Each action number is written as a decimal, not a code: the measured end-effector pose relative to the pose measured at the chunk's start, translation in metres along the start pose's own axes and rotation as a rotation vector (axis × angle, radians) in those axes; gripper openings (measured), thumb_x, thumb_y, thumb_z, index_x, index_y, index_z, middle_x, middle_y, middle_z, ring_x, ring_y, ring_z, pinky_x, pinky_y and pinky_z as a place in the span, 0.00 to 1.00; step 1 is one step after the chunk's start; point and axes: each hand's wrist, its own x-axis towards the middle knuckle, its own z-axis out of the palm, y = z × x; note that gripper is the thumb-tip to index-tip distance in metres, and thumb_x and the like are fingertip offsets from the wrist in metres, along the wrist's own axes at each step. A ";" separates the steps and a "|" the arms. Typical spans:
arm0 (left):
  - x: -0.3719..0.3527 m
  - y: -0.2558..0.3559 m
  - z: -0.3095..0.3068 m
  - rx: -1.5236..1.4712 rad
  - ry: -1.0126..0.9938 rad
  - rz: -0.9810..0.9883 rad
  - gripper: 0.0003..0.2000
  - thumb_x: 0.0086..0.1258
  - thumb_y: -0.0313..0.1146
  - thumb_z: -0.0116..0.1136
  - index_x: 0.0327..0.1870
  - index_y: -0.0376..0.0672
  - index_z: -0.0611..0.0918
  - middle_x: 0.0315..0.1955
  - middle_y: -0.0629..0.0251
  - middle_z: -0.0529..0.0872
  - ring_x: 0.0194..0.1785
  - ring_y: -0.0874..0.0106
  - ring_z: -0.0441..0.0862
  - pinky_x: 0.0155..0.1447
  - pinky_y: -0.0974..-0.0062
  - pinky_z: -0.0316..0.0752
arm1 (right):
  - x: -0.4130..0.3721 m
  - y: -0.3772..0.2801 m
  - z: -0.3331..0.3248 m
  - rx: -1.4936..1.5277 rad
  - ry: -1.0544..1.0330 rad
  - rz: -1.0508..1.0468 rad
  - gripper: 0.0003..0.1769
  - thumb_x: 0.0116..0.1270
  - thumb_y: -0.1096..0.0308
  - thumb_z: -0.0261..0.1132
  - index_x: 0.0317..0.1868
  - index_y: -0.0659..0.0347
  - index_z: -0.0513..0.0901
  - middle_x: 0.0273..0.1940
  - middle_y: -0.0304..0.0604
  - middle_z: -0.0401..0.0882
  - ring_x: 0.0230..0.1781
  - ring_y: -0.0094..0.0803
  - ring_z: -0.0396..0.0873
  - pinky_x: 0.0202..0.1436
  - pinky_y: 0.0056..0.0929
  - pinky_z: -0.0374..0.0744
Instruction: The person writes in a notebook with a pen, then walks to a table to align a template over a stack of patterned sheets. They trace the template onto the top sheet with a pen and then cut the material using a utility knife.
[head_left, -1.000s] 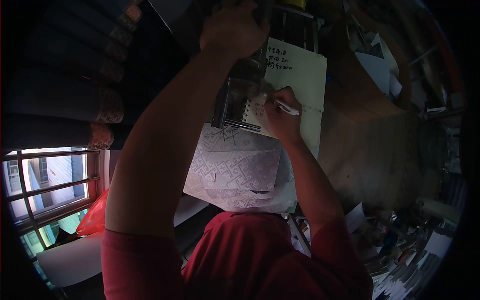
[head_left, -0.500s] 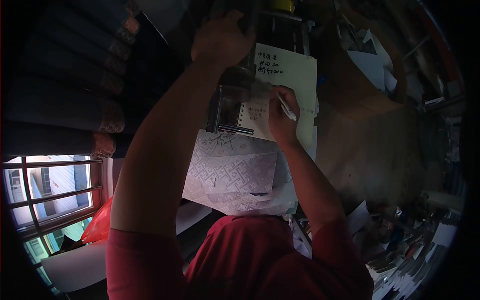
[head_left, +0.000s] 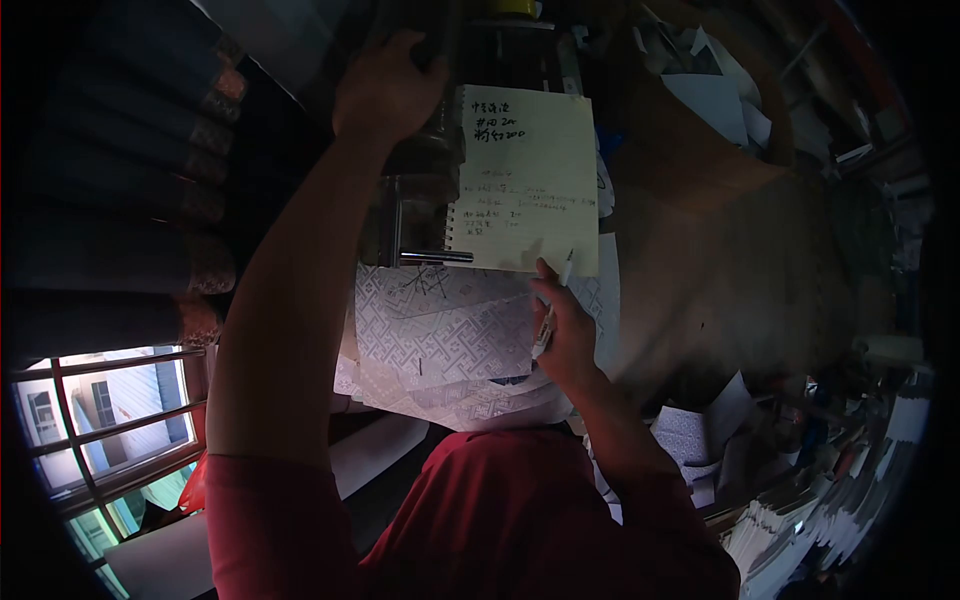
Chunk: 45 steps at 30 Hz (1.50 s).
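Note:
My right hand (head_left: 566, 335) is closed around a white pen (head_left: 545, 332), whose tip points up beyond my fingers. It is just below the bottom edge of a spiral notebook (head_left: 530, 160) with handwritten lines. Farther up on the left, my left hand (head_left: 390, 92) rests on or against a dark object, with its thumb apart from the fingers. Shadow hides what lies beneath that palm. Between my left forearm and the notebook stands a dark device with a metal bar (head_left: 437, 257).
Patterned silvery paper sheets (head_left: 450, 330) lie below the notebook. Over to the right is a brown open container (head_left: 740, 175) with white papers inside. Stacked papers (head_left: 815, 500) fill the lower right. Dark curtains (head_left: 110, 200) hang above a barred window (head_left: 110, 410) at left.
My right hand has moved down off the notebook page with the pen, uncovering the handwriting. My left hand stays in much the same place while the view has shifted slightly.

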 end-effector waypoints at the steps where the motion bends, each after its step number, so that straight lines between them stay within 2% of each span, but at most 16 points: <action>1: 0.001 -0.001 -0.001 -0.006 -0.018 -0.002 0.28 0.72 0.55 0.56 0.70 0.53 0.78 0.67 0.54 0.79 0.70 0.53 0.77 0.70 0.54 0.77 | 0.000 0.000 0.004 -0.076 0.073 -0.106 0.21 0.67 0.79 0.67 0.59 0.57 0.78 0.55 0.46 0.87 0.43 0.41 0.88 0.43 0.33 0.85; 5: 0.000 0.001 0.000 0.005 -0.024 -0.022 0.28 0.72 0.55 0.56 0.70 0.54 0.78 0.68 0.54 0.79 0.71 0.54 0.76 0.71 0.55 0.76 | 0.015 -0.004 0.000 -0.141 0.035 -0.102 0.23 0.59 0.82 0.70 0.54 0.56 0.76 0.57 0.50 0.86 0.40 0.46 0.87 0.44 0.38 0.85; 7: -0.001 0.002 0.000 0.037 0.051 -0.001 0.26 0.72 0.52 0.62 0.65 0.48 0.81 0.64 0.51 0.83 0.67 0.52 0.81 0.70 0.61 0.77 | 0.031 -0.010 -0.004 -0.204 -0.128 -0.125 0.26 0.54 0.82 0.70 0.54 0.56 0.75 0.57 0.49 0.85 0.41 0.46 0.86 0.45 0.40 0.86; 8: 0.000 0.000 0.003 0.038 0.052 0.001 0.26 0.72 0.52 0.62 0.65 0.48 0.81 0.64 0.51 0.83 0.67 0.52 0.81 0.70 0.61 0.77 | 0.040 -0.013 -0.003 -0.203 -0.127 -0.125 0.26 0.54 0.82 0.70 0.54 0.56 0.75 0.57 0.49 0.85 0.41 0.46 0.86 0.45 0.40 0.86; 10: 0.003 -0.005 0.007 0.004 0.005 -0.027 0.28 0.70 0.55 0.59 0.69 0.55 0.80 0.67 0.54 0.80 0.71 0.53 0.77 0.72 0.55 0.76 | 0.058 -0.018 0.005 -0.331 -0.109 -0.203 0.29 0.50 0.82 0.71 0.54 0.56 0.74 0.53 0.46 0.85 0.43 0.45 0.86 0.46 0.41 0.86; 11: 0.003 -0.005 0.006 0.008 0.006 -0.029 0.28 0.70 0.55 0.59 0.69 0.55 0.80 0.67 0.54 0.80 0.71 0.53 0.77 0.72 0.55 0.76 | 0.066 -0.018 0.010 -0.328 -0.111 -0.205 0.29 0.50 0.82 0.71 0.54 0.56 0.74 0.53 0.46 0.85 0.43 0.45 0.86 0.46 0.41 0.86; 14: 0.003 -0.004 0.005 -0.009 0.008 -0.017 0.27 0.71 0.54 0.59 0.69 0.54 0.79 0.67 0.55 0.80 0.71 0.54 0.77 0.72 0.55 0.76 | 0.080 -0.013 0.024 -0.329 -0.145 -0.139 0.33 0.51 0.81 0.71 0.59 0.58 0.74 0.51 0.42 0.85 0.44 0.45 0.85 0.47 0.41 0.85; 16: 0.002 -0.005 0.005 -0.003 0.001 -0.015 0.27 0.71 0.54 0.58 0.69 0.53 0.79 0.67 0.57 0.79 0.71 0.55 0.76 0.71 0.56 0.76 | 0.080 -0.003 0.032 -0.333 -0.182 -0.072 0.40 0.51 0.81 0.71 0.68 0.60 0.72 0.51 0.41 0.85 0.44 0.45 0.85 0.49 0.40 0.85; 19: 0.002 -0.006 0.006 -0.027 0.012 0.008 0.27 0.72 0.54 0.57 0.68 0.53 0.79 0.67 0.58 0.79 0.71 0.56 0.76 0.71 0.56 0.76 | 0.075 0.002 0.038 -0.409 -0.173 -0.109 0.46 0.51 0.80 0.71 0.74 0.61 0.69 0.52 0.41 0.85 0.45 0.45 0.85 0.49 0.40 0.85; 20: 0.001 -0.005 0.005 -0.027 0.013 0.003 0.27 0.72 0.54 0.57 0.68 0.53 0.79 0.67 0.58 0.79 0.71 0.56 0.76 0.71 0.56 0.76 | 0.075 0.001 0.038 -0.410 -0.177 -0.112 0.46 0.51 0.80 0.71 0.74 0.61 0.69 0.52 0.41 0.85 0.45 0.45 0.85 0.49 0.40 0.85; 22: 0.000 -0.001 0.004 -0.023 0.078 0.026 0.25 0.72 0.51 0.62 0.64 0.46 0.82 0.62 0.52 0.84 0.67 0.54 0.80 0.71 0.62 0.76 | 0.077 -0.002 0.036 -0.350 -0.113 -0.186 0.30 0.60 0.77 0.66 0.65 0.65 0.73 0.45 0.55 0.84 0.41 0.50 0.84 0.40 0.47 0.85; 26: -0.002 0.002 0.002 -0.012 0.059 0.011 0.25 0.72 0.50 0.62 0.64 0.46 0.82 0.63 0.53 0.83 0.67 0.54 0.80 0.72 0.63 0.75 | 0.076 0.001 0.036 -0.337 -0.097 -0.204 0.29 0.60 0.76 0.66 0.64 0.65 0.73 0.46 0.56 0.85 0.40 0.50 0.85 0.41 0.47 0.85; 28: 0.000 0.000 0.004 -0.006 0.063 0.022 0.26 0.72 0.51 0.62 0.65 0.46 0.82 0.64 0.53 0.83 0.68 0.54 0.80 0.72 0.63 0.75 | 0.075 0.006 0.039 -0.406 -0.118 -0.177 0.45 0.51 0.78 0.72 0.74 0.60 0.70 0.53 0.42 0.85 0.45 0.45 0.84 0.49 0.40 0.85; 38: -0.002 0.000 -0.001 -0.007 0.020 -0.011 0.26 0.72 0.52 0.61 0.65 0.47 0.82 0.64 0.54 0.83 0.68 0.55 0.80 0.72 0.62 0.76 | 0.074 0.004 0.040 -0.400 -0.118 -0.142 0.40 0.55 0.77 0.71 0.71 0.63 0.72 0.49 0.41 0.86 0.43 0.42 0.86 0.49 0.39 0.85; 40: -0.002 0.001 0.000 0.000 0.070 0.027 0.26 0.72 0.52 0.61 0.65 0.48 0.82 0.64 0.54 0.83 0.68 0.55 0.80 0.71 0.62 0.76 | 0.074 0.006 0.040 -0.413 -0.108 -0.153 0.40 0.55 0.77 0.71 0.71 0.64 0.72 0.48 0.41 0.86 0.43 0.43 0.86 0.49 0.38 0.85; 45: -0.002 0.000 0.002 0.004 0.050 0.011 0.26 0.72 0.53 0.61 0.65 0.48 0.82 0.65 0.56 0.82 0.68 0.56 0.80 0.71 0.62 0.76 | 0.074 0.004 0.040 -0.413 -0.118 -0.146 0.39 0.56 0.78 0.69 0.72 0.63 0.72 0.48 0.41 0.86 0.42 0.43 0.86 0.47 0.39 0.85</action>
